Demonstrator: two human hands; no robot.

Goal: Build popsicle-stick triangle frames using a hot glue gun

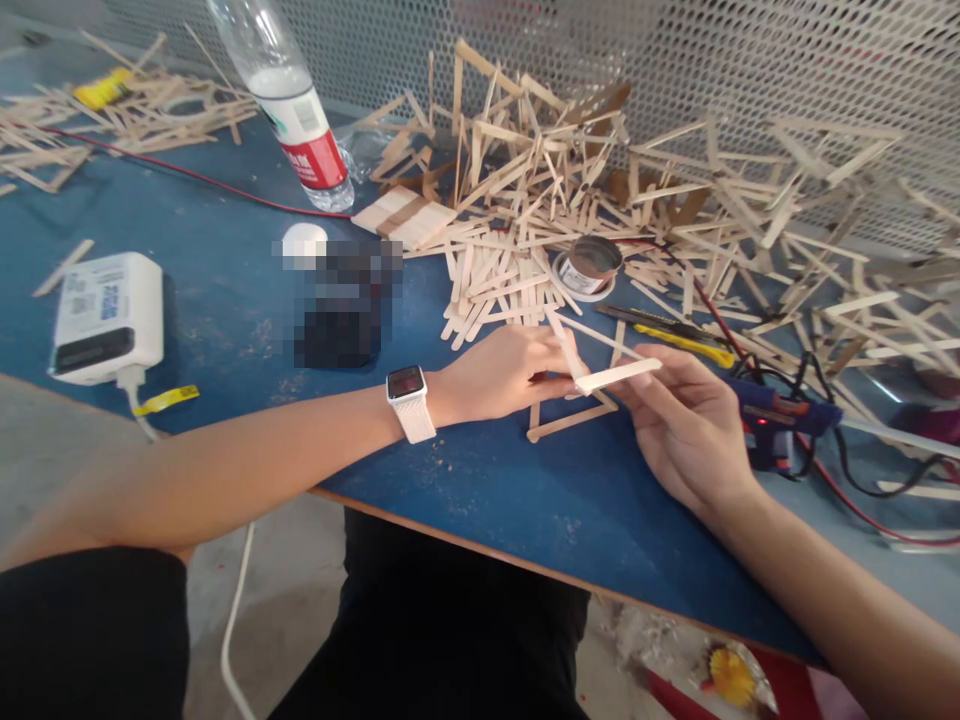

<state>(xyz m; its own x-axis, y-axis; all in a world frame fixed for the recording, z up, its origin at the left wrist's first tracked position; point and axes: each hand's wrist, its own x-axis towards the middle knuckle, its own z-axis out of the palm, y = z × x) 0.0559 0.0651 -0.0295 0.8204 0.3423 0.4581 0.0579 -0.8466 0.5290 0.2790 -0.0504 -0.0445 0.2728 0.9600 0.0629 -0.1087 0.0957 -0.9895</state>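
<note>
The one view looks out from the person's head, facing forward and down over the counter (225,310), near enough that the left hand (499,375) lies by the centre and the right hand (686,420) towards three o'clock; the lap (457,610) shows at six, a mesh panel (712,60) around one.

Craft workshop, by the look: blue worktable (217,320) w/ piled wood sticks (502,265), 1 glue gun (786,408), yellow util. knife (690,344), perf. metal panel (750,65) behind
</note>
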